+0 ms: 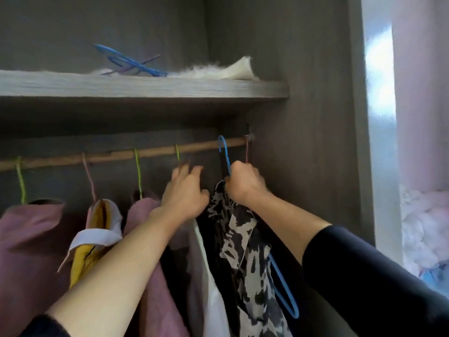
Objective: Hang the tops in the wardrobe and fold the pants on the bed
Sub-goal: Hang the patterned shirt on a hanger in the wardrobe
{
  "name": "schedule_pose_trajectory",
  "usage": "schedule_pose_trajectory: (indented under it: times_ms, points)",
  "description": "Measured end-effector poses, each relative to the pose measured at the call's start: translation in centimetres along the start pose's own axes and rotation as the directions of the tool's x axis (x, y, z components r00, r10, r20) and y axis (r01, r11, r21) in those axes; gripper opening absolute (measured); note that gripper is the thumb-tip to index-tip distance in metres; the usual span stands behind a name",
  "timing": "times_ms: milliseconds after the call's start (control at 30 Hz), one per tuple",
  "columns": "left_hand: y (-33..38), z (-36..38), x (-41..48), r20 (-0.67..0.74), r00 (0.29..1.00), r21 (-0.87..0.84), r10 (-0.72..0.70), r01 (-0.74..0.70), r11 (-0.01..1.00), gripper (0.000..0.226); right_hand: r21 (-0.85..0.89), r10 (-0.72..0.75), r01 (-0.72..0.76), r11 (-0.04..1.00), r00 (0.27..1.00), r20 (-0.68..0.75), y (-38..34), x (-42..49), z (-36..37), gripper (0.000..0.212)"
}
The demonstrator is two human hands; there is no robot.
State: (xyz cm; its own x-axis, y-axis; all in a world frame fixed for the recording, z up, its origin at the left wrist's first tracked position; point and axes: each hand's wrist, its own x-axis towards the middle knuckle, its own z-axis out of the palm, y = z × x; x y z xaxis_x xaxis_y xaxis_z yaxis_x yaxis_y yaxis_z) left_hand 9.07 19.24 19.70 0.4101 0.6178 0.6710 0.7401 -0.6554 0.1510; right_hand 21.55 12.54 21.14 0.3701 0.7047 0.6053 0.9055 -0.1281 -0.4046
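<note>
Grey wood-grain wardrobe (pixel 303 93) inside, matte boards. Thick shelf (pixel 145 86) across the top, w/ a thin round wooden rail (pixel 116 156) under it that runs L to R into a bracket (pixel 249 136). On the shelf: loose blue wire hangers (pixel 136 64) in a tangle, then a white fluffy piece (pixel 218 70) w/ an upturned corner. On the rail, L to R: green hanger (pixel 20 181) w/ a pink top (pixel 29 229); pink hanger (pixel 88 176) w/ a yellow-and-white top (pixel 97 232), collar flopped open; 2nd green hanger (pixel 138 171) w/ a second pink top (pixel 145 210), soft matte cloth; then a 3rd green hanger (pixel 177 153). Left hand (pixel 187 193) is just under that hook, fingers spread & loosely bent, gripping nothing. The tips are blurred, so can't tell if they touch it. Its forearm crosses in front of the pink cloth, and a plain white garment (pixel 213 293) hangs below the wrist. Right hand (pixel 245 183) is a fist round the neck of the blue hanger (pixel 224 154), whose hook sits over the rail near the R end. The patterned top (pixel 243 251), black-and-white blotches, thin & crumpled, hangs from it, w/ one blue shoulder loop poking out low. Last pink hanger (pixel 247 152) is just behind the fist. Black sleeve (pixel 364 276) on the R arm. Far R, outside: pale pink curtain (pixel 422 93) & a white fluffy heap (pixel 425 227).
</note>
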Motion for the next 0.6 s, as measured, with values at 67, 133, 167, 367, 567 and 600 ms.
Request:
schedule_pose_trajectory:
  times_ms: [67, 133, 167, 367, 567, 600]
  points:
    - [-0.4, -0.3, 1.9, -0.066, 0.997, 0.082, 0.044, -0.038, 0.996, 0.067, 0.026, 0.0, 0.001, 1.0, 1.0, -0.029, -0.2, 1.7, 0.6, 0.023]
    - [-0.9, -0.6, 3.7, -0.115, 0.989, 0.151, 0.087, -0.07, 0.986, 0.069, 0.046, -0.018, 0.02, 0.999, 0.998, -0.053, -0.3, 3.3, 1.1, 0.024]
    - [-1.1, -0.6, 4.4, -0.118, 0.987, 0.193, 0.107, -0.083, 0.978, 0.07, 0.061, -0.026, 0.029, 0.998, 0.998, -0.06, -0.4, 4.0, 1.4, 0.024]
    - [-1.9, -0.4, 6.8, -0.161, 0.97, 0.36, 0.182, -0.114, 0.926, 0.062, 0.074, -0.057, 0.059, 0.996, 0.998, -0.024, -0.9, 6.7, 3.6, 0.026]
    - [-2.1, -0.4, 7.0, -0.2, 0.964, 0.319, 0.177, -0.106, 0.942, 0.056, 0.065, -0.065, 0.062, 0.996, 0.997, 0.045, -0.7, 7.1, 6.1, 0.014]
    - [-2.0, -0.2, 6.9, -0.205, 0.964, 0.319, 0.168, -0.097, 0.943, 0.055, 0.071, -0.062, 0.058, 0.996, 0.996, 0.059, -0.5, 7.1, 6.4, 0.017]
